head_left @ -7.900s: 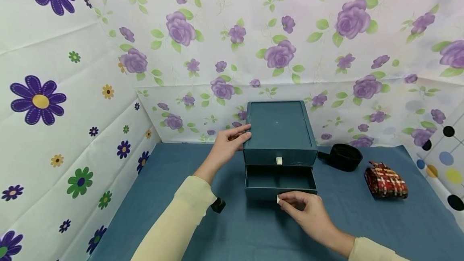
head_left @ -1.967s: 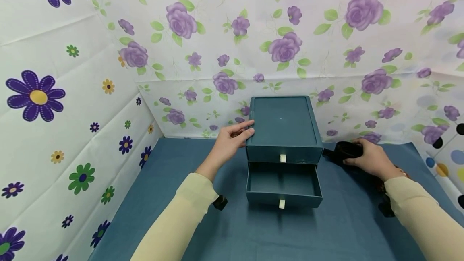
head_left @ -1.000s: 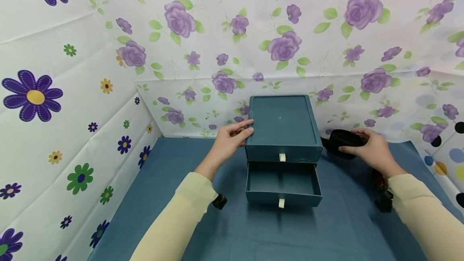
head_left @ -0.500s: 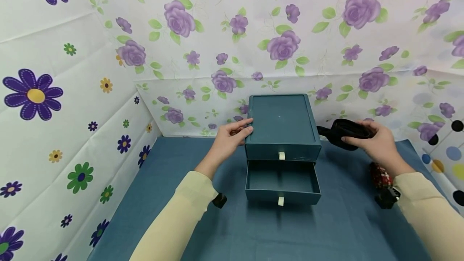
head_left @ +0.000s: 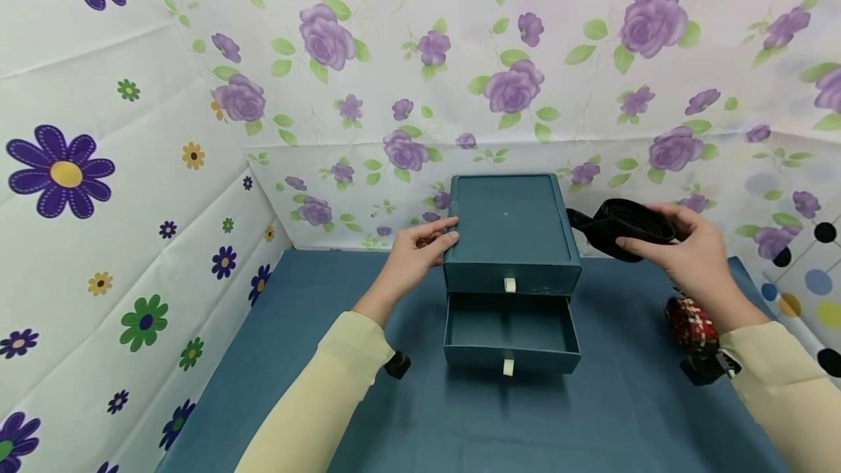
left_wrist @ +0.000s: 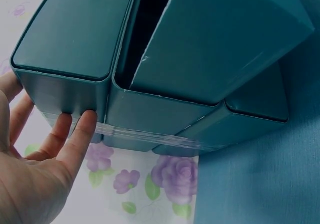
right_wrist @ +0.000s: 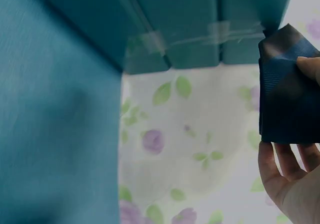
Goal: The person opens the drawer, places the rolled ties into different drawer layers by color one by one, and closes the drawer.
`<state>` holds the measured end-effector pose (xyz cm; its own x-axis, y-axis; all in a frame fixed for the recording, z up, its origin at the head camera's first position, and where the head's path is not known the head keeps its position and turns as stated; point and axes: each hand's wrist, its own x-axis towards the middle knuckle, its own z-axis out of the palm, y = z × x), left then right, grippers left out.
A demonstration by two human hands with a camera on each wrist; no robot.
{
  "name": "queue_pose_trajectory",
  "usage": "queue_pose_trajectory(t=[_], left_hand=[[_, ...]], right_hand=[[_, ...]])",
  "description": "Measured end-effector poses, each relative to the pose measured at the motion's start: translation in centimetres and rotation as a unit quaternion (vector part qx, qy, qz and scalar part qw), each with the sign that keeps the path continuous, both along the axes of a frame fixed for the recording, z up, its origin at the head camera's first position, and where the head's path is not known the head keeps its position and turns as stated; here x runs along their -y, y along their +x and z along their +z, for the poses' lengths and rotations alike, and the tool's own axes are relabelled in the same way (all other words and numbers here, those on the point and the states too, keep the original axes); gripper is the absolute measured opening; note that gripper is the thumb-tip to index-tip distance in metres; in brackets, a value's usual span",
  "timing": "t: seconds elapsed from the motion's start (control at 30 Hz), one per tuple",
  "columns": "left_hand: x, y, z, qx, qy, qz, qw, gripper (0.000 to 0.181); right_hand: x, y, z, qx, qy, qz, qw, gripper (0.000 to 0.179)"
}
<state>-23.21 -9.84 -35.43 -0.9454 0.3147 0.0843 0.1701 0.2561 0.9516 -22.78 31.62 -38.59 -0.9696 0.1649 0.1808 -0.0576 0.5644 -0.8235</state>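
My right hand (head_left: pixel 699 261) holds a rolled black necktie (head_left: pixel 627 228) above the table, right of a dark teal drawer cabinet (head_left: pixel 506 217). The thumb is on the near side of the roll, and its loose end points left toward the cabinet's side. In the right wrist view the necktie (right_wrist: pixel 287 104) shows ribbed fabric and a pointed tip, with fingers beneath it. My left hand (head_left: pixel 417 258) rests its fingertips on the cabinet's left side. A pulled-out drawer (head_left: pixel 512 361) below the top one has nothing in it. The left wrist view shows another drawer section (left_wrist: pixel 260 97) beneath it.
A rolled red plaid cloth (head_left: pixel 691 323) lies on the blue table cover (head_left: pixel 539 429) at the right, partly behind the right wrist's camera (head_left: pixel 706 369). A flowered backdrop (head_left: pixel 368 115) stands close behind the cabinet.
Earlier, my right hand pinched the drawer's tab with the drawer pulled out less. It then took the necktie from the table and raised it. My left hand stayed on the cabinet.
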Motion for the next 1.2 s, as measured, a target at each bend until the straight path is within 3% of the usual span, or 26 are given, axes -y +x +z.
queue_pose_trajectory(t=[0.3, 0.5, 0.6, 0.83, 1.2], left_hand=[[-0.1, 0.0, 0.0, 0.007, 0.004, 0.008, 0.9999, 0.041], [0.0, 0.0, 0.1, 0.009, 0.006, 0.004, 0.9999, 0.041], [0.0, 0.1, 0.1, 0.009, 0.002, 0.002, 1.0, 0.041], [-0.1, 0.2, 0.1, 0.005, 0.001, 0.001, 1.0, 0.042], [-0.2, 0.0, -0.1, 0.013, 0.004, 0.008, 0.9999, 0.042]], right_hand=[[2.6, 2.3, 3.0, -0.088, -0.043, 0.011, 0.9951, 0.062], [5.3, 4.8, 6.1, -0.166, -0.062, 0.046, 0.9832, 0.059], [6.7, 5.9, 6.8, -0.198, -0.053, 0.069, 0.9763, 0.06], [8.8, 7.2, 5.6, -0.21, -0.034, 0.132, 0.9681, 0.066], [11.7, 8.9, 3.5, -0.162, -0.017, 0.223, 0.961, 0.066]])
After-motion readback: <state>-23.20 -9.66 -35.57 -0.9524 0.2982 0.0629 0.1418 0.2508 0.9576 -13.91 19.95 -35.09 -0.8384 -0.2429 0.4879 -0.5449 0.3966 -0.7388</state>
